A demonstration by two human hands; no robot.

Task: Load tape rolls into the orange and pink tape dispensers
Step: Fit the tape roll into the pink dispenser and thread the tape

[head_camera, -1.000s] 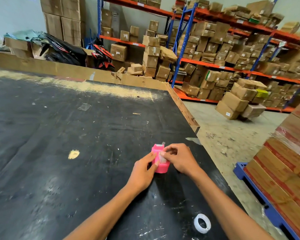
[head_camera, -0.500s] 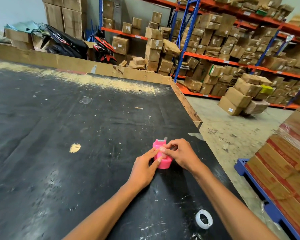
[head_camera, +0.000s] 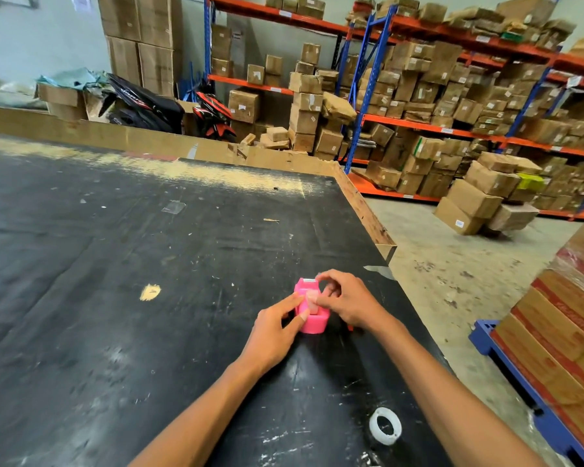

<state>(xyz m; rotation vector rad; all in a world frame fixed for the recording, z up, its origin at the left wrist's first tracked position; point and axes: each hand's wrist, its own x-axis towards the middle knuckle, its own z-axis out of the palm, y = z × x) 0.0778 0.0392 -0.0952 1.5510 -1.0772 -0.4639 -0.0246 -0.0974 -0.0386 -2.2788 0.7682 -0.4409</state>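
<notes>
A pink tape dispenser (head_camera: 312, 323) stands on the black table (head_camera: 115, 264) near its right edge. My left hand (head_camera: 272, 335) holds the dispenser's left side with thumb and fingers. My right hand (head_camera: 348, 299) is at its top right, fingertips pinching at a pale tape roll (head_camera: 312, 303) seated in the dispenser. A small orange-red bit (head_camera: 350, 327) shows under my right wrist; I cannot tell what it is. A white tape roll (head_camera: 385, 425) lies flat on the table near me, to the right of my arms.
The table's wooden rim (head_camera: 368, 214) runs along the right side, with concrete floor beyond. A blue pallet (head_camera: 533, 409) stacked with boxes stands at the right. Shelves of cardboard boxes (head_camera: 452, 96) fill the background.
Both hands stay on the pink dispenser. My right fingers have shifted over its top and the tape roll sits lower inside it. The camera has tilted slightly.
</notes>
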